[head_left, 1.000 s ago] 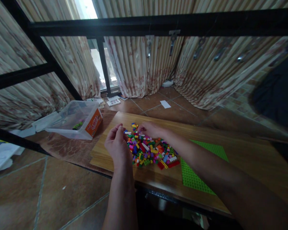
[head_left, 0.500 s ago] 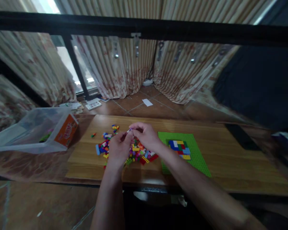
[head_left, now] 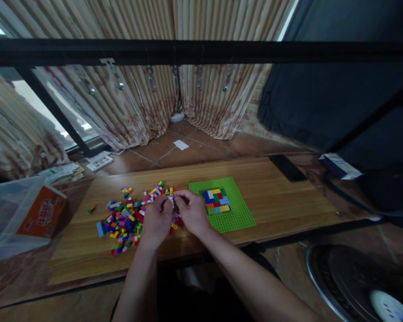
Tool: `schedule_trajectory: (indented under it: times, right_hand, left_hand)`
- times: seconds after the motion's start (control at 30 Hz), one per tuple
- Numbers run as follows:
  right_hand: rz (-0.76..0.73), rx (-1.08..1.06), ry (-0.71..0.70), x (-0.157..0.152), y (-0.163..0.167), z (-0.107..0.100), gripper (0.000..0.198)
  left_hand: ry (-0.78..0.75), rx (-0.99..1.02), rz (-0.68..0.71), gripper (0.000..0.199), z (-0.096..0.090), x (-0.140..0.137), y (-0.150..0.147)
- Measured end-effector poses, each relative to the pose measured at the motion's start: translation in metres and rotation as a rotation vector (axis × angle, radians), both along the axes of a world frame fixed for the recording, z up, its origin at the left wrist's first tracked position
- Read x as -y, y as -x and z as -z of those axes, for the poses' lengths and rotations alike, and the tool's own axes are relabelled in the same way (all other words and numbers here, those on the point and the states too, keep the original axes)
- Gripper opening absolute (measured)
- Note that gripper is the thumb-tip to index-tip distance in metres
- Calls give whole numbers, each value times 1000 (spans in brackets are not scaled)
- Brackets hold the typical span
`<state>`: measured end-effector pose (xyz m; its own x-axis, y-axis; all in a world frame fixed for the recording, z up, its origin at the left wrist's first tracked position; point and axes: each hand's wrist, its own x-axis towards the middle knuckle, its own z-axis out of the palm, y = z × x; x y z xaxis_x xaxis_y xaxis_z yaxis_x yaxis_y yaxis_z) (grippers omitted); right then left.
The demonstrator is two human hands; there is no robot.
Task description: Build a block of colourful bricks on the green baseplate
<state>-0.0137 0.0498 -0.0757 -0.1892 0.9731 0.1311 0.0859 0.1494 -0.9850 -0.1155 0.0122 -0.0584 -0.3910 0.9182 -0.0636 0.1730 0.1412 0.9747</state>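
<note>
My left hand (head_left: 157, 220) and my right hand (head_left: 192, 211) meet over the right side of a pile of building bricks (head_left: 129, 219). Both are closed, with the fingertips pinching a small whitish brick (head_left: 171, 200) between them; its exact shape is mostly covered. Just right of my right hand lies a green baseplate (head_left: 237, 201). On it sits a block of joined bricks (head_left: 218, 201) in blue, white, yellow, red and green. The pile is many-coloured and spreads left from under my hands.
A clear plastic bin (head_left: 11, 250) with an orange label stands at the left beyond the wooden board (head_left: 83, 250). A black phone (head_left: 288, 167) lies at the board's far right. One small green-and-red piece (head_left: 92, 209) sits apart, left of the pile. A dark rail (head_left: 201, 52) crosses behind.
My view has turned right, so the board and bin appear further left. My hands stay together around the small brick and are now closer to the baseplate.
</note>
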Motion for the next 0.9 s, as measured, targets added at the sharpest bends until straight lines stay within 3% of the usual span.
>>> schedule_trajectory:
  times: [0.3,0.5,0.67,0.9]
  right_hand:
    - [-60,288,-78,-13,20,8,22]
    - [-139,226,-97,-11,23,11,36]
    - [-78,160,-80,-9,16,4,26]
    - [-93,-251,176,-6,1,4,23]
  left_hand:
    - [1,104,-340,17,-12,-5,12]
    - [1,154,-185,23,-7,-4,13]
    - [24,84,-78,32,-3,-4,16]
    - [-26,277,-25,35,-15,-5,-8]
